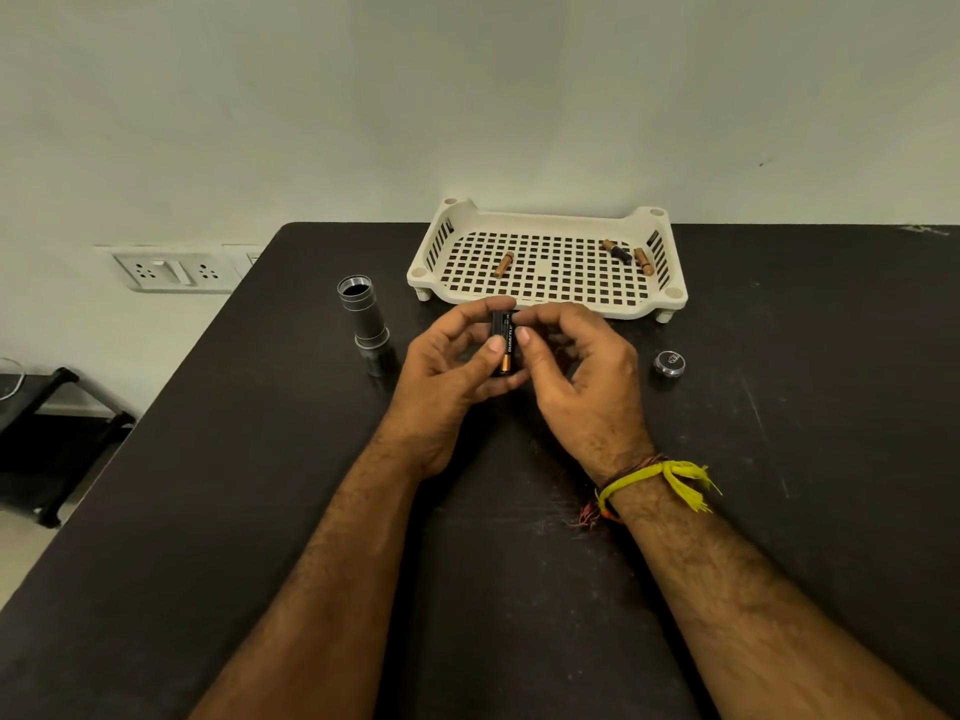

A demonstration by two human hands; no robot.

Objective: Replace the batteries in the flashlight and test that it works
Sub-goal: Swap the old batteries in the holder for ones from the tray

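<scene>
A black-and-copper Duracell battery [505, 344], apparently seated in a dark holder, is pinched upright between the thumb and fingers of the left hand [451, 376] and the fingertips of the right hand [574, 371], just above the table centre. Whether further cells are already seated cannot be told.

The flashlight body [365, 325] stands opened at about 10 o'clock from the hands, threaded mouth upward, and its end cap [669, 363] lies apart at 3 o'clock. Disassembly is thus judged done; loading, closing and testing remain.

At 12 o'clock, just beyond the hands, a cream perforated tray [545, 304] holds one copper-coloured battery [503, 264] at its left and about three more [626, 256] clustered at its right. The dark table [260, 485] carries everything.
</scene>
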